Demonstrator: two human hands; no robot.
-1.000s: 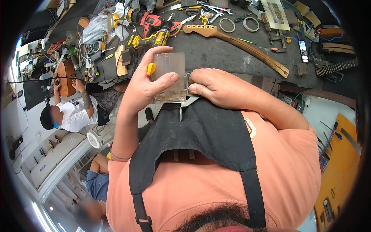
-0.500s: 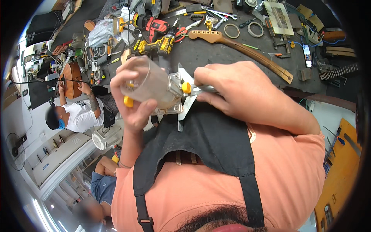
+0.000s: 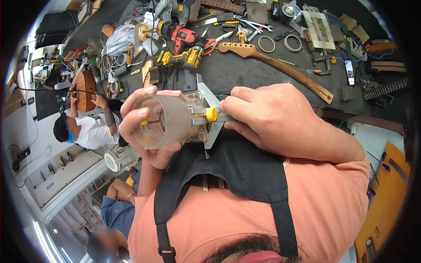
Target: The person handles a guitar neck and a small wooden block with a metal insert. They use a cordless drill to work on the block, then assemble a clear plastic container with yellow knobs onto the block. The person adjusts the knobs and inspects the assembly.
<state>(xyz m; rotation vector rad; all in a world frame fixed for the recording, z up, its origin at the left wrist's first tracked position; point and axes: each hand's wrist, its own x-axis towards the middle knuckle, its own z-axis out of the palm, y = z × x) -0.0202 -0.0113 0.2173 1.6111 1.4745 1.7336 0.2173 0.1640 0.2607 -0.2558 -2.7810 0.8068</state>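
Observation:
In front of my chest my left hand (image 3: pixel 130 122) wraps its fingers and thumb around a clear plastic router base (image 3: pixel 179 125). This tube lies on its side, its open round end toward the left and its flat square end toward the right. A metal edge guide (image 3: pixel 213 136) with an angled plate crosses the flat end, with a yellow knob (image 3: pixel 211 114) beside it. My right hand (image 3: pixel 272 116) is closed, fingertips and thumb pinching the guide's metal arm just right of the knob. The fingers hide part of that arm.
Across the dark bench (image 3: pixel 245 70) lie a guitar neck (image 3: pixel 285 65), a yellow drill (image 3: pixel 188 55), a red power tool (image 3: pixel 183 38), tape rolls (image 3: pixel 293 43) and wrenches (image 3: pixel 258 26). Left, one person holds a guitar body (image 3: pixel 83 94); another person (image 3: pixel 118 210) sits lower left.
The router base has turned and come slightly lower, so its open end shows more. Both hands moved down with it, keeping hold. The bench view has shifted slightly.

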